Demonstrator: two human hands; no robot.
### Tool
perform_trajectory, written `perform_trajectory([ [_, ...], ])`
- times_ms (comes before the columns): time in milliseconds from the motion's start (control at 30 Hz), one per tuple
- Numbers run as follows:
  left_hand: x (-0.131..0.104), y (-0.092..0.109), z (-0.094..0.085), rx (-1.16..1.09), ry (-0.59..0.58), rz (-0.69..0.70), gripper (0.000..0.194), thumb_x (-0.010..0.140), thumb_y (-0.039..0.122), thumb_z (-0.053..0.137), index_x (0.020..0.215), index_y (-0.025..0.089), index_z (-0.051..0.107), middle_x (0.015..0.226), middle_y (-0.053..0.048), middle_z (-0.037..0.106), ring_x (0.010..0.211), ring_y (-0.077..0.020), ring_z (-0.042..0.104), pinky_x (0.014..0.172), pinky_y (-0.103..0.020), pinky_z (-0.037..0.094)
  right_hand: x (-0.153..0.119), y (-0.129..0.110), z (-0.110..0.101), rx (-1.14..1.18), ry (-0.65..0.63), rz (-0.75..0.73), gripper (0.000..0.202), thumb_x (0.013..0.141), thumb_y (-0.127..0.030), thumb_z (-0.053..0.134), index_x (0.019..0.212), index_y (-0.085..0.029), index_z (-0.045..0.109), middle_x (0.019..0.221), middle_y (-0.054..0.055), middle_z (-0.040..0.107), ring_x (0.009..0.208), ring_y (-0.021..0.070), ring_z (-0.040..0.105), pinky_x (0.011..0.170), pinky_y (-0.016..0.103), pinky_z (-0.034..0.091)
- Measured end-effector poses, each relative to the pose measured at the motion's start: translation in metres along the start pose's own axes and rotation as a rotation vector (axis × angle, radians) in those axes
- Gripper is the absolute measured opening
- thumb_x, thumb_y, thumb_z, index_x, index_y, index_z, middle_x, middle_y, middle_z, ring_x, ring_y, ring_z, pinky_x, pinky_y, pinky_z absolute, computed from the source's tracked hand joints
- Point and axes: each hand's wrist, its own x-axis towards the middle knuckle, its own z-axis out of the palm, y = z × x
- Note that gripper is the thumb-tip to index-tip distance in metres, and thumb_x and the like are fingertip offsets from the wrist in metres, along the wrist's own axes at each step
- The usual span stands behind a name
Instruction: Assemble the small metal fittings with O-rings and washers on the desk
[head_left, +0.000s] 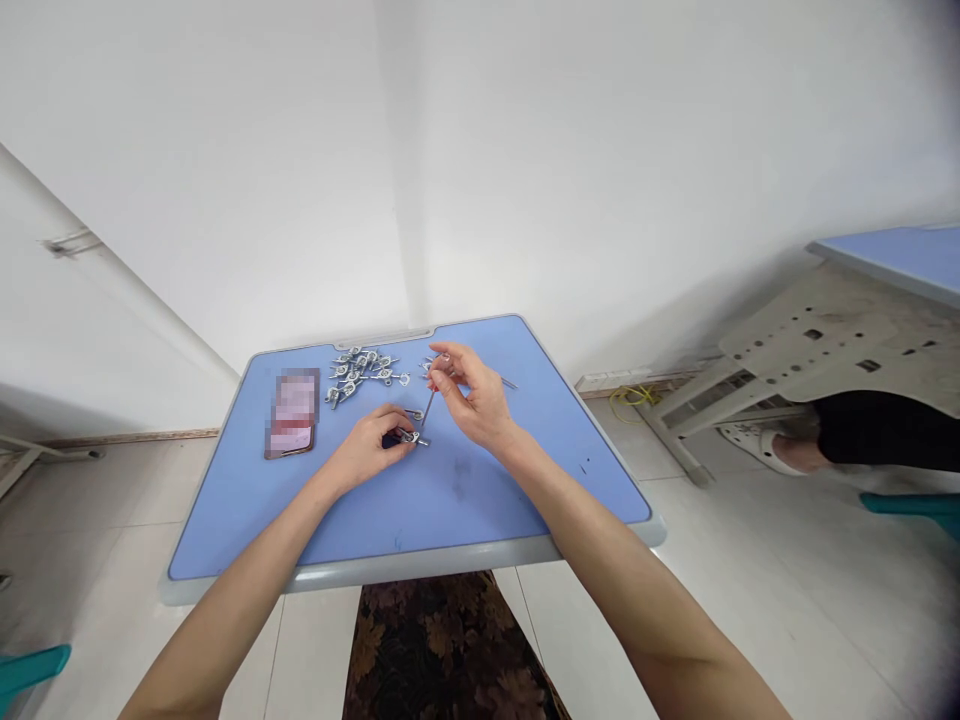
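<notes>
White wall (300, 200) behind blue worktop (480, 515) | left hand (371, 445) pinches metal fitting (412, 437) | right hand (471, 395) grips screwdriver (428, 406) | phone (292, 412) near left edge

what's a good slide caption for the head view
Left hand holds a metal part, right hand a screwdriver, at a blue desk.

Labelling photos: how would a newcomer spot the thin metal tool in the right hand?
On the blue-topped table, find the right hand. It holds a thin metal tool, slanting down. Unlike the silvery metal fittings and slim grey rod lying nearby, it shows red near its top.
</notes>
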Motion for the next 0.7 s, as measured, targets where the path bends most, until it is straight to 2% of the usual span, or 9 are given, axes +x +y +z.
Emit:
perform_trajectory([
  [200, 0.0004, 0.0007, -0.0098, -0.031, -0.058, 0.001, 0.013, 0.080, 0.017, 0.062, 0.093, 0.017, 0.065, 0.104, -0.006, 0.061, 0.086, -0.0150, 0.060, 0.083, -0.031, 0.051, -0.0006, 0.0030, 0.0036, 0.006, -0.005, -0.025, 0.027, 0.093, -0.023, 0.046, 0.120, -0.023, 0.048, 0.087, 0.002, 0.057, 0.071, 0.0110, 0.060, 0.067, 0.026, 0.054],
  [700, 0.0003, 0.0007, -0.0099, -0.034, -0.052, 0.024, 0.011, 0.080, 0.016, 0.061, 0.090, 0.017, 0.062, 0.101, -0.006, 0.062, 0.086, -0.0156, 0.059, 0.082, -0.032, 0.051, -0.0023, 0.0020, 0.0091, 0.012, -0.026, -0.052, 0.027, 0.094, -0.021, 0.044, 0.120, -0.023, 0.048, 0.085, 0.002, 0.057, 0.070, 0.0114, 0.059, 0.063, 0.026, 0.054],
])
